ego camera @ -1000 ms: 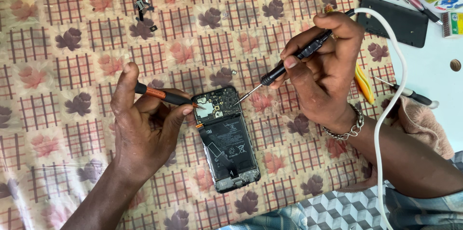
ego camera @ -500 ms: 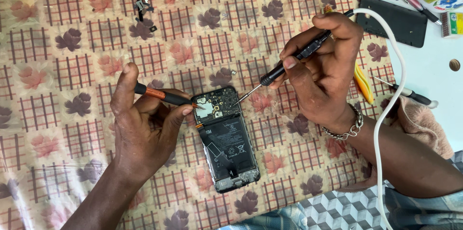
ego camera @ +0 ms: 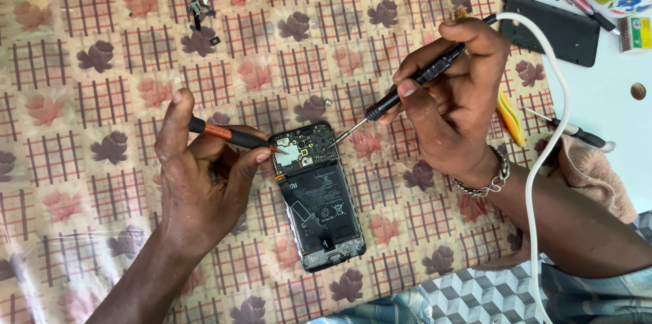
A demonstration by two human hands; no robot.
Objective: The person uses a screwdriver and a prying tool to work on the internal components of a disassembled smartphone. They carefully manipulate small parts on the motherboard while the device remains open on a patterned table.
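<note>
An opened black phone (ego camera: 317,198) lies back-up on the patterned cloth, its circuit board and battery exposed. My left hand (ego camera: 204,174) grips an orange and black tool (ego camera: 227,135) whose tip rests at the board's upper left. My right hand (ego camera: 451,103) holds a thin black screwdriver (ego camera: 407,90) slanted down-left, its metal tip touching the board's upper right corner. A metal bracelet sits on my right wrist.
A white cable (ego camera: 543,161) runs over my right forearm. A black phone cover (ego camera: 560,30), pens, a yellow tool (ego camera: 509,117) and a cloth (ego camera: 594,168) lie at the right. Small metal parts (ego camera: 198,8) rest at the upper left.
</note>
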